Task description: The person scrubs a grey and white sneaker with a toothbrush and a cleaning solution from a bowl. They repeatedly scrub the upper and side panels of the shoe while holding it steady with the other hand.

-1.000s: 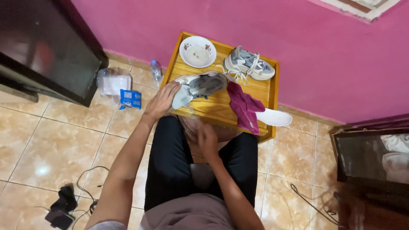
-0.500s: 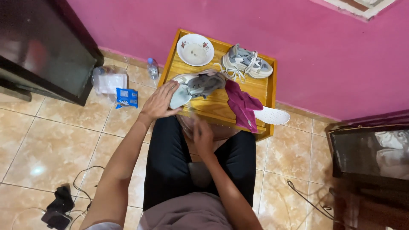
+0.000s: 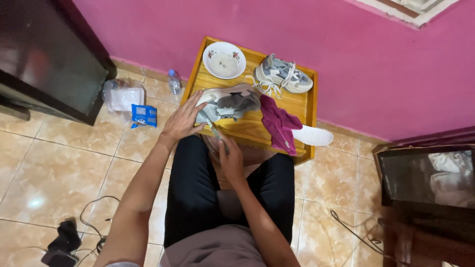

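Head view: left hand (image 3: pixel 184 120) lay with fingers spread on the grey shoe (image 3: pixel 228 102) on the counter (image 3: pixel 247 129); right hand (image 3: pixel 230 157), just below the shoe, pinched a thin tool (image 3: pixel 215 132).

You have a low yellow wooden table (image 3: pixel 302 106) against the pink wall. On it: white floral bowl (image 3: pixel 224 60), laced grey-white sneaker (image 3: pixel 283 74), second grey sneaker (image 3: pixel 228 102), magenta cloth (image 3: pixel 278 121), and white insole (image 3: pixel 312 135) overhanging the edge.
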